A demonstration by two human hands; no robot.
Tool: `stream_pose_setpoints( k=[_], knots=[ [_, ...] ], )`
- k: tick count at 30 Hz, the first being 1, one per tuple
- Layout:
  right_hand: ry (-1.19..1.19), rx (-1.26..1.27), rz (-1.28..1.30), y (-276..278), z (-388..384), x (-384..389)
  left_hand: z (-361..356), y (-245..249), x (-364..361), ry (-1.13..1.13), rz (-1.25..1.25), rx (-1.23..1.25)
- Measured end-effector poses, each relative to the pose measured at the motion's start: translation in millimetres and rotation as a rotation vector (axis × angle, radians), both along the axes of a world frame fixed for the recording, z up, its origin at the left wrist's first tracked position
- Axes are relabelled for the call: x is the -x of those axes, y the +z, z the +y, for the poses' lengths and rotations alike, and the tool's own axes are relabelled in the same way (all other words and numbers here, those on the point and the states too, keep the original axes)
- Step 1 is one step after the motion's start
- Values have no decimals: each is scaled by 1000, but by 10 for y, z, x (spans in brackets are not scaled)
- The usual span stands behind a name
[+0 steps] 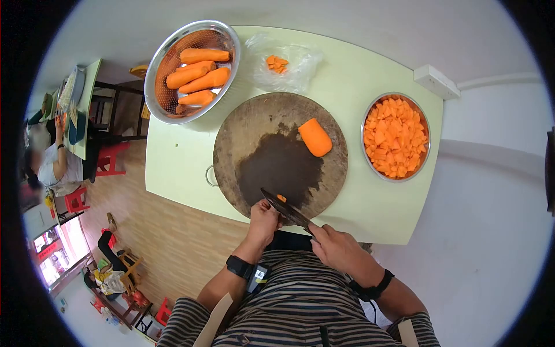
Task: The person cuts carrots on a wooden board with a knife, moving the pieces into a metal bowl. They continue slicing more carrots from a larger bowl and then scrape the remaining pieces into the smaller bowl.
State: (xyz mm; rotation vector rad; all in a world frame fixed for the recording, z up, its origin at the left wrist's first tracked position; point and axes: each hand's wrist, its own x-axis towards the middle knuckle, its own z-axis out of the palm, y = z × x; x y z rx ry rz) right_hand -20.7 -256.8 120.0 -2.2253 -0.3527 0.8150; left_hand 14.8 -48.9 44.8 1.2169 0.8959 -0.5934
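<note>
My right hand (338, 248) grips a dark-bladed knife (293, 215) by its handle, over the near edge of a round wooden chopping board (243, 133). Beside the blade, my left hand (264, 221) is closed with its fingertips pinched together; what they hold, if anything, is hidden. A small carrot piece (281, 198) lies against the blade's far side. Farther back on the board rests a thick cut length of carrot (315, 137). A dark wet patch covers the board's middle.
A perforated metal colander (151, 87) holds several peeled carrots at the back left. Carrot scraps (277, 64) sit on a clear plastic bag (306, 72). To the right stands a metal bowl (428, 144) of chopped carrot (396, 137). Other people (55, 168) sit at far left.
</note>
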Motion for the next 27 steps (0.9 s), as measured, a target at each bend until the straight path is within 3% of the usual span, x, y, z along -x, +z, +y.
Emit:
stream_pose_setpoints(
  k=[12, 27],
  knots=[
    [-72, -17, -83, 3, 84, 74, 28, 72, -136, -66, 107, 32],
    [-37, 81, 55, -56, 236, -81, 65, 38, -145, -122, 95, 24]
  ],
)
